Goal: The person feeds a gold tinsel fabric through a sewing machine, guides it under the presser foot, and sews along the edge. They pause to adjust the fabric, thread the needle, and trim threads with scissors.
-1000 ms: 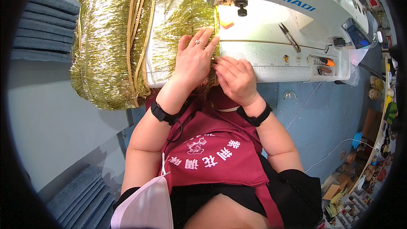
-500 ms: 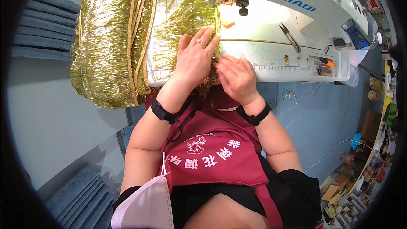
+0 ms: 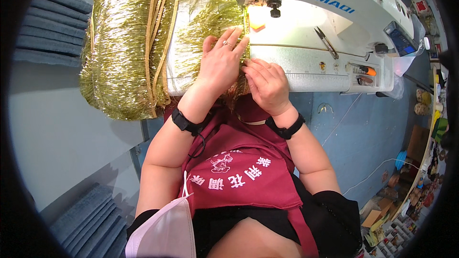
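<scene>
A heap of shiny gold tinsel fringe (image 3: pixel 124 52) with a gold band lies over the sewing table, left of a white sewing machine (image 3: pixel 334 9). My left hand (image 3: pixel 222 62) lies flat on the fringe, fingers stretched toward the lit needle area (image 3: pixel 256 19). My right hand (image 3: pixel 267 83) sits just to its right at the front edge of the machine bed, fingertips pinching the fringe edge. Both wrists carry black bands.
Small snips (image 3: pixel 325 42) lie on the machine bed, and an orange-tipped tool (image 3: pixel 366 70) sits by the ruler strip. Stacks of blue-grey fabric (image 3: pixel 48 24) stand at upper left and lower left. A blue floor with cardboard boxes (image 3: pixel 377 212) and clutter lies to the right.
Both hands have crept slightly up toward the needle with the fringe; otherwise little differs.
</scene>
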The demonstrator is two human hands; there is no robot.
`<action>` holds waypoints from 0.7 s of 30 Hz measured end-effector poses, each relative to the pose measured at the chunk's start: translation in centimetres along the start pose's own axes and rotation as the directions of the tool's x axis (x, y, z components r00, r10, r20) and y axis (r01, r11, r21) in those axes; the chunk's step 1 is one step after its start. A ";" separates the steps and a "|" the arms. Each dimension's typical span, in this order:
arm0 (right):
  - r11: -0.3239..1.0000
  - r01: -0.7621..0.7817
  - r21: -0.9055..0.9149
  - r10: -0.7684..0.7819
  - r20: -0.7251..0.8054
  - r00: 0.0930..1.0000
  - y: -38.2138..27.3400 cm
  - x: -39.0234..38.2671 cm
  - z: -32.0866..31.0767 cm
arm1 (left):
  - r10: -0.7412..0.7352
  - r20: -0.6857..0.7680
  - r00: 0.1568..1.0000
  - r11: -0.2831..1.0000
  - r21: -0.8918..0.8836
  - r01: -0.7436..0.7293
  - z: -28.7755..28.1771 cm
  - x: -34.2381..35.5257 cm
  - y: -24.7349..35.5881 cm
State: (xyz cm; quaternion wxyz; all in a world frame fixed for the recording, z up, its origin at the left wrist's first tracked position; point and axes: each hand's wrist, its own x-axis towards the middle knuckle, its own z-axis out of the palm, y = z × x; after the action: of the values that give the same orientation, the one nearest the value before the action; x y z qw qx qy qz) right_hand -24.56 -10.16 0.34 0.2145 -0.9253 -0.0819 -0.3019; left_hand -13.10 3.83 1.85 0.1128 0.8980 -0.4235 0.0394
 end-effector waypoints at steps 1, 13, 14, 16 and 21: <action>1.000 -0.007 -0.005 0.007 0.006 1.000 -0.1 0.1 -0.1 | -0.003 0.007 1.000 1.000 -0.003 0.003 -0.1 0.0 0.0; 1.000 -0.022 -0.014 0.022 0.058 0.998 0.0 1.1 -0.6 | -0.057 -0.048 0.997 0.998 0.013 0.058 -1.8 -0.5 0.2; 1.000 -0.020 -0.015 0.021 0.060 0.998 0.1 1.2 -0.5 | -0.057 -0.069 0.996 0.998 -0.009 0.056 -2.0 -0.9 0.1; 1.000 -0.024 -0.011 0.025 0.061 0.998 0.2 1.3 -0.5 | -0.060 -0.092 0.994 0.998 -0.014 0.058 -2.3 -1.9 -0.1; 0.999 -0.034 0.000 0.034 0.055 0.998 0.8 1.9 -0.3 | -0.078 -0.142 0.987 0.997 -0.001 0.079 -2.8 -4.0 -0.1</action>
State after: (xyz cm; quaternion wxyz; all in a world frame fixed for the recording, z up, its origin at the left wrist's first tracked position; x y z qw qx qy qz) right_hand -22.94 -10.94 1.43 0.2175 -0.9344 -0.0723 -0.2727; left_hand -15.45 7.57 3.93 0.1419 0.9091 -0.3787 0.0998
